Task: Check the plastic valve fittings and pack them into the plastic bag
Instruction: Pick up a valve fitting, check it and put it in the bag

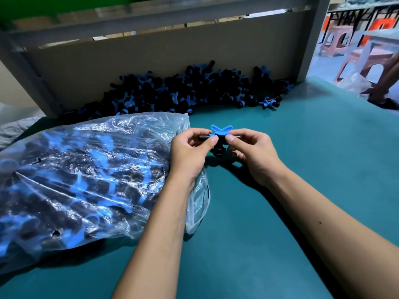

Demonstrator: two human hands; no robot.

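So one valve fitting (pixel 218 141) is held up just above the table (pixel 280 190), between both hands, right in the middle of the view. Its blue butterfly handle (pixel 221 129) is turned up toward the camera, and the black barbed ends stick out sideways, which looks like it's done so the handle and both ends can be checked in one glance. The left hand (pixel 191 155) is curled around the left end, with thumb and forefinger pinched on it; the right hand (pixel 252 154) is pinched the same way on the right end, its fingers (pixel 230 138) pressed right beside the handle. Probably the handle is about to be twisted or wiggled as a test, but that's only a guess.

Just beside the left hand, the plastic bag (pixel 86 180) is laid on its side, already stuffed pretty full of checked fittings. Its mouth is kept facing the hands, under the left wrist, most likely so each good piece can be dropped in with almost no reach.

Further back, a big heap of loose fittings (pixel 183 91) is piled against a cardboard wall (pixel 140 59), which keeps them from rolling off the far edge. Plenty are left, so the job is judged nowhere near done.

Off to the right, plastic stools (pixel 336 42) are seen past the table.
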